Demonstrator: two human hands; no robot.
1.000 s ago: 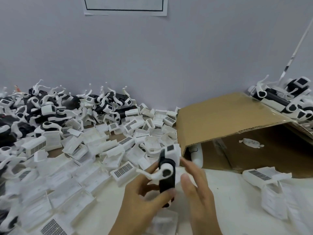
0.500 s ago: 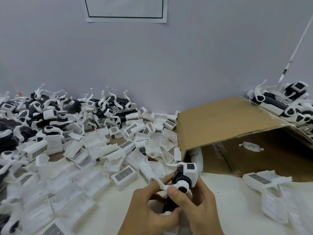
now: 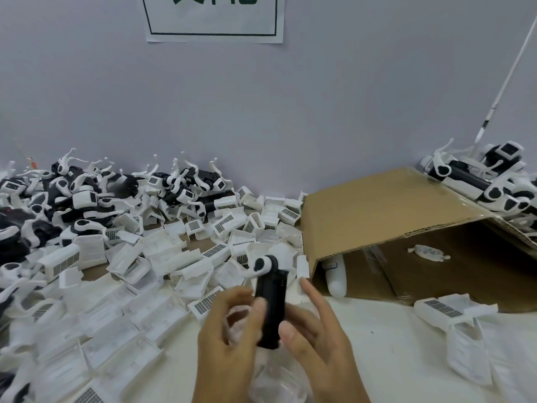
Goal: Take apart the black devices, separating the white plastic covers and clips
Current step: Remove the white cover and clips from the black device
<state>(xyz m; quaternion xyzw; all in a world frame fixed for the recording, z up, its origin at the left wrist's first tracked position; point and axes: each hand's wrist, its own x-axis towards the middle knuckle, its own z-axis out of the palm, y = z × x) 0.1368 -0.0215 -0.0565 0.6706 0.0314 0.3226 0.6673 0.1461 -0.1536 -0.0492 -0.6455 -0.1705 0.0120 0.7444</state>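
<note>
I hold one black device (image 3: 270,306) upright over the white table (image 3: 386,353). A white clip (image 3: 259,264) with a black oval sits at its top end. My left hand (image 3: 229,341) grips the device from the left, thumb pressed on its front. My right hand (image 3: 318,341) holds its lower end from the right, thumb against the body and index finger stretched upward. To the left lies a heap of loose white plastic covers (image 3: 145,274).
Unopened black devices with white clips (image 3: 87,199) are piled at the back left, and more devices (image 3: 479,181) at the far right. A cardboard box (image 3: 386,216) lies on its side at right, a white clip part (image 3: 428,253) inside. Some covers (image 3: 444,309) lie at right.
The device went from tilted in both hands to upright. The boxy white cover seen at its head half a second ago no longer shows. My right index finger has lifted off.
</note>
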